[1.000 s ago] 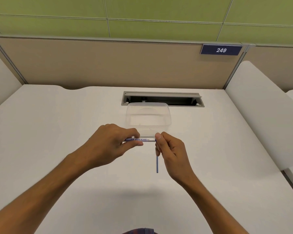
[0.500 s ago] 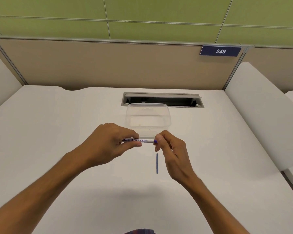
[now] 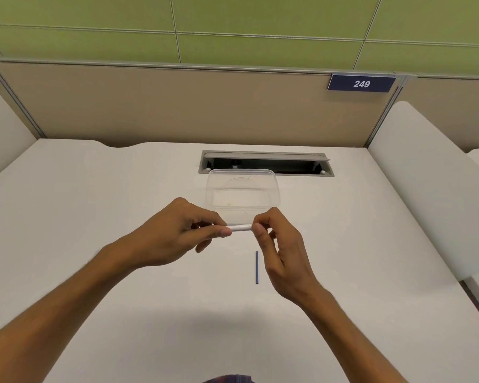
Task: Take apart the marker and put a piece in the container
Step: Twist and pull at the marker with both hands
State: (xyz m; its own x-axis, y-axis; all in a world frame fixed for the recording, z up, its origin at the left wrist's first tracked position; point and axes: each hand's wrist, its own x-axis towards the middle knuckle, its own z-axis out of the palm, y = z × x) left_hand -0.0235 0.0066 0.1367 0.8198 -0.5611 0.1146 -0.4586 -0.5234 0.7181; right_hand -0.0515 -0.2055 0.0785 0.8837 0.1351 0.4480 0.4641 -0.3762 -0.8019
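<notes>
A white worktop (image 3: 94,217) fills the near view, with a grey cable slot (image 3: 266,163) set into it at 12 o'clock. Behind stands a beige partition (image 3: 177,106) carrying a dark blue sign (image 3: 361,83) — "249" — at 1 o'clock, and green wall panels (image 3: 233,15) rise above it.

white marker tube (image 3: 241,227): held level just above the table, pinched at both ends | thin blue stick (image 3: 257,267): laid flat on the table, near side | clear container (image 3: 242,192): open, set just behind the tube
</notes>
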